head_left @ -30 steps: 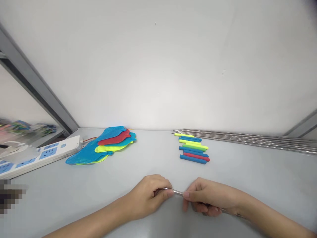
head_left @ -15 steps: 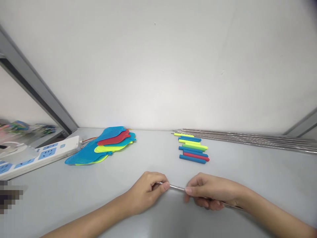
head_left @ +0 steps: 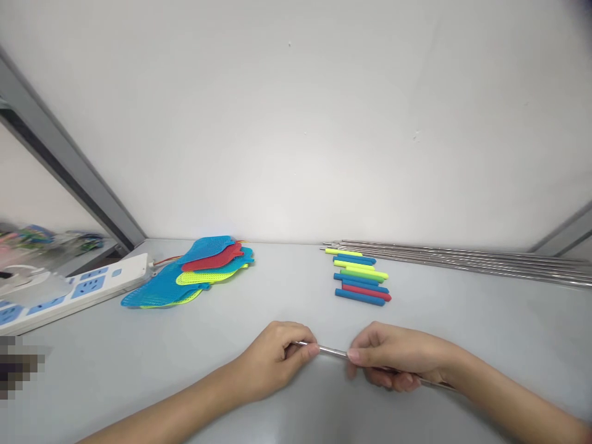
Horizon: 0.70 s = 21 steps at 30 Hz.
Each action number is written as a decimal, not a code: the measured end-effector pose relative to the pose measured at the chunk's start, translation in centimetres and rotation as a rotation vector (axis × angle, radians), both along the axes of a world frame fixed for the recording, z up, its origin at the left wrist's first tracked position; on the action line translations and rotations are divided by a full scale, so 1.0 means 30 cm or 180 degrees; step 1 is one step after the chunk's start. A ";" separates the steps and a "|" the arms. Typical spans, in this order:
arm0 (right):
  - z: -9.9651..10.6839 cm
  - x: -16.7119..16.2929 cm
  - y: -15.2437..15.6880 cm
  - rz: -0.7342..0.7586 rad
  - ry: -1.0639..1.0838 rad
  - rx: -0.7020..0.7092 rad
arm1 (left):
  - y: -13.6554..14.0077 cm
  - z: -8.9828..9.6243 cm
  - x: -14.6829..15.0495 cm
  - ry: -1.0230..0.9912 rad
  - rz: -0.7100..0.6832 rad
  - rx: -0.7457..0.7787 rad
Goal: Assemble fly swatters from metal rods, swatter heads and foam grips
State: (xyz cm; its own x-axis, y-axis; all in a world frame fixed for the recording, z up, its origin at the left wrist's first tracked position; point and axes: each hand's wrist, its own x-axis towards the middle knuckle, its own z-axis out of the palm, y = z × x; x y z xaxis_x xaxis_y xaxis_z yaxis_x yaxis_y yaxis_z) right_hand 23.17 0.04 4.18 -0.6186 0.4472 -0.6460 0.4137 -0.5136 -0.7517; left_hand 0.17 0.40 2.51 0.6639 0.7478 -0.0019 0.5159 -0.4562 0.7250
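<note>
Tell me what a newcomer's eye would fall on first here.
Probably the bright mesh paddles in blue, red and yellow, overlapping at left on the grey table. Next, the short coloured sticks right of centre, with long metal rods behind. In front, the left hand and right hand both hold one slim metal rod.

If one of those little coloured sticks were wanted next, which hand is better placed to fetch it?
Probably the right hand: it lies nearer the coloured sticks, while the left hand is farther left. Both grip the metal rod, though.
</note>
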 end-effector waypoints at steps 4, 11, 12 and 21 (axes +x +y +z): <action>-0.004 0.001 0.001 0.0067 0.0010 0.0052 | 0.000 0.002 0.001 0.0046 -0.0046 0.0052; 0.002 -0.006 -0.003 0.0091 -0.0067 0.0083 | 0.001 -0.001 0.006 0.0141 -0.0259 0.0284; 0.002 -0.009 -0.004 0.0077 -0.0088 0.0100 | 0.001 -0.002 0.006 0.0148 -0.0290 0.0323; -0.009 -0.027 -0.015 -0.0033 -0.0107 0.0184 | -0.002 -0.006 0.000 0.0080 -0.0279 0.0418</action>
